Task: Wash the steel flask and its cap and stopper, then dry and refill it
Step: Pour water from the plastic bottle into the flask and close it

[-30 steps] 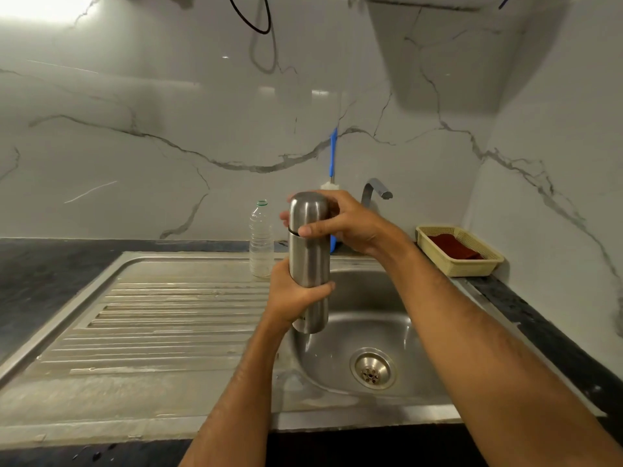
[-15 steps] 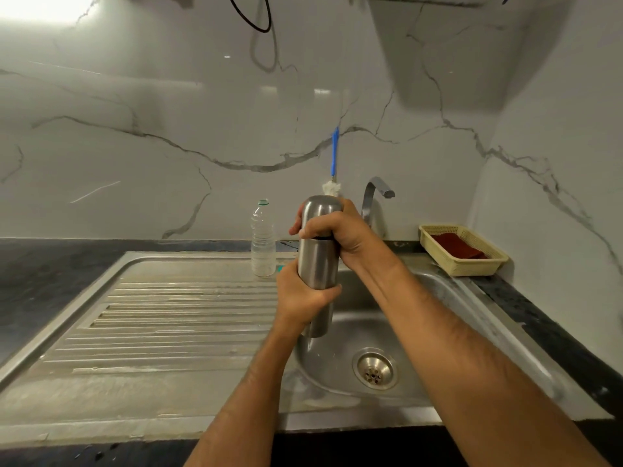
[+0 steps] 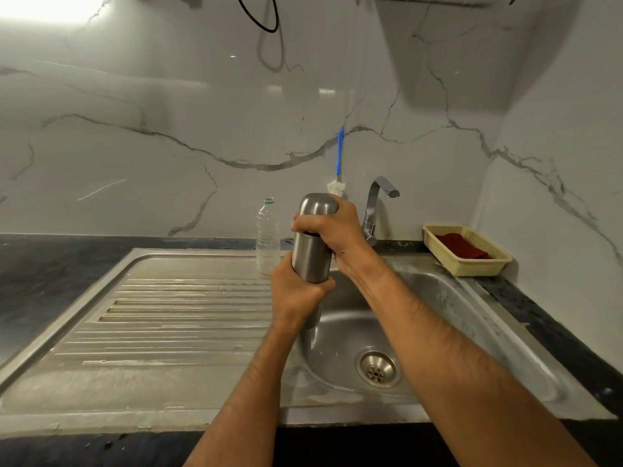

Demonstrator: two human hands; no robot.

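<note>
The right hand [image 3: 332, 230] has its grip clamped round the steel cap [image 3: 318, 205]; the left hand [image 3: 295, 294] grips the flask [image 3: 308, 257] body, upright over the sink basin [image 3: 340, 332]. If the cap frees suddenly, I judge it could drop toward the drain [image 3: 377, 369]. At 9 o'clock stands a plastic water bottle [image 3: 268, 235], near enough to knock; at 12 a bottle brush [image 3: 338, 163]; at 2 the tap [image 3: 377, 203]; at 3 a basket [image 3: 467, 251] on the worktop [image 3: 50, 264].

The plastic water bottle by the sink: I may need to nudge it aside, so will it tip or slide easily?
The plastic water bottle stands upright, tall and narrow, so a push near its top would probably tip it. It looks clear and nearly empty, so likely light and easy to slide. Its thin ribbed walls would probably flex if squeezed.
</note>
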